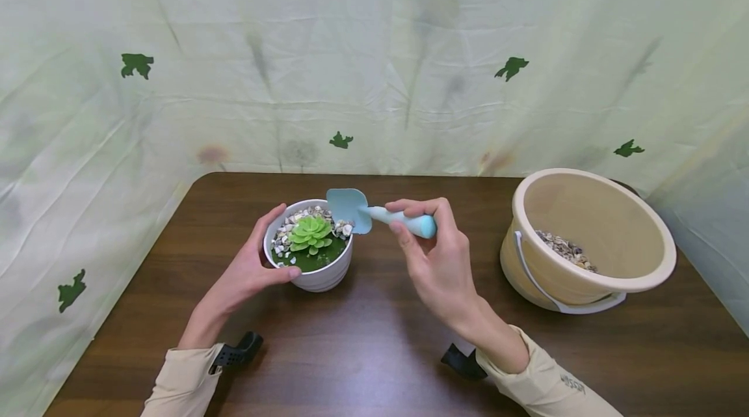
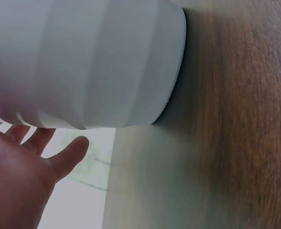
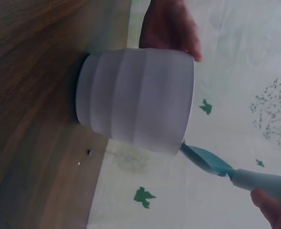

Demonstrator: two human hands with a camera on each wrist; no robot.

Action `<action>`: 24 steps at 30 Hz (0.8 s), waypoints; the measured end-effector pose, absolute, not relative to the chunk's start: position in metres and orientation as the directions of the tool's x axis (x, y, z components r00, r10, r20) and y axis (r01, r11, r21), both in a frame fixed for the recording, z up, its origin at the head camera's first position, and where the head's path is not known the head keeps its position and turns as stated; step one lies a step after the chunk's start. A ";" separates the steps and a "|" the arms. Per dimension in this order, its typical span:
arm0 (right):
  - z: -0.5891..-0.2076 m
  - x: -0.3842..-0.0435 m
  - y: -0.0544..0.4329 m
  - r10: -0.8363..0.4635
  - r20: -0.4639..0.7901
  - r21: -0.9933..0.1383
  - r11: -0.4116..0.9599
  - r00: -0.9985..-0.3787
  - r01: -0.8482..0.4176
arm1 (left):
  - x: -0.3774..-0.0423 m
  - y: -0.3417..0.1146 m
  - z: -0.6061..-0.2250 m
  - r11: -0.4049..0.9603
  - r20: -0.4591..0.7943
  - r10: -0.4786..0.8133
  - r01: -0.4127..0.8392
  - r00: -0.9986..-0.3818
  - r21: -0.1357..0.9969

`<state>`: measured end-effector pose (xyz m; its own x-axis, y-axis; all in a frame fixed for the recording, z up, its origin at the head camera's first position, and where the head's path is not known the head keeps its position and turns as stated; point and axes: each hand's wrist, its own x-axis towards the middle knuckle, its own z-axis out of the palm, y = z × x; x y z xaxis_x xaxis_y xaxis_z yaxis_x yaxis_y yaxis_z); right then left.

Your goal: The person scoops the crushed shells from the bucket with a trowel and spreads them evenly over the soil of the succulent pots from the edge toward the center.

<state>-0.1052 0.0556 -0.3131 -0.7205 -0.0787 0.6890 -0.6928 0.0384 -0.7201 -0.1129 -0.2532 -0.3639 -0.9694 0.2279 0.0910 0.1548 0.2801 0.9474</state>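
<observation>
A white ribbed plant pot [image 1: 324, 279] stands upright on the table, with a green succulent [image 1: 311, 234] at its middle. Pale gravel [image 1: 283, 235] covers the far and left part of the pot's top; the near part is dark green. My left hand [image 1: 250, 263] holds the pot from the left, thumb at the near rim and fingers round the far side. In my right hand [image 1: 440, 265] is the handle of a light blue hand trowel [image 1: 349, 209]. Its blade tilts over the pot's right rim, beside some gravel. The right wrist view shows the blade [image 3: 208, 160] at the rim.
To the right stands a beige bucket [image 1: 591, 186] with gravel [image 1: 565, 250] inside and its grey handle [image 1: 535, 283] hanging down. Two tiny bits, one a dark speck [image 3: 89, 152], lie on the brown wooden table [image 1: 363, 352]. A leaf-patterned curtain [image 1: 374, 66] hangs behind.
</observation>
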 end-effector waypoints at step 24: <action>-0.324 -0.131 0.071 0.043 0.456 -0.825 -0.355 -0.889 -0.441 | -0.112 -0.252 -0.364 0.316 0.056 0.202 0.119 -0.978 0.941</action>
<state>-0.1310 0.0708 -0.3244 -0.8887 0.0430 0.4564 -0.4407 -0.3546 -0.8246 -0.1116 -0.2517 -0.3639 -0.9778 0.2022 0.0558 0.1191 0.3160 0.9412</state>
